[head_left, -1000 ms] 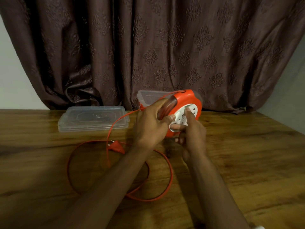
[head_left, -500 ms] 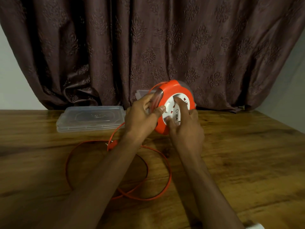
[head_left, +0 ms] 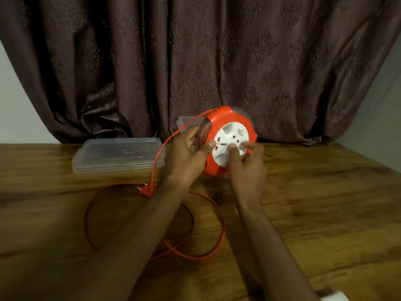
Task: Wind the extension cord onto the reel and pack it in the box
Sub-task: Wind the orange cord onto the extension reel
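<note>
Head view, present moment. Orange reel (head_left: 219,124) held upright above the wooden table (head_left: 325,203), white socket face (head_left: 231,142) turned toward the camera. Left hand (head_left: 186,153) clasped around the reel's left rim, thumb pressed on the edge of the socket face. Right hand (head_left: 247,164) set on the lower right of the face, fingertips (head_left: 233,147) pinching or pushing at the white centre, apparently to turn it. Orange cord (head_left: 158,157) leaving the top of the reel, running down past the left wrist to the table, then lying in loose loops (head_left: 219,231) beneath both forearms. Plug (head_left: 145,190) resting on the table just left of the left forearm, prongs pointing left. Clear lid (head_left: 118,156) flat on the table to the left; clear box (head_left: 186,121) behind the reel, mostly hidden by it, in front of the brown curtain (head_left: 195,61).

Compared with the views of a second ago: socket face rotated, red-marked holes now at a different angle; right fingers shifted from the middle of the face toward its lower right; loops on the table slightly smaller.

Judged stage: winding under way, much cord still loose on the table, packing in the box not yet begun. Possible snag: crossed loops near the table's front edge.
</note>
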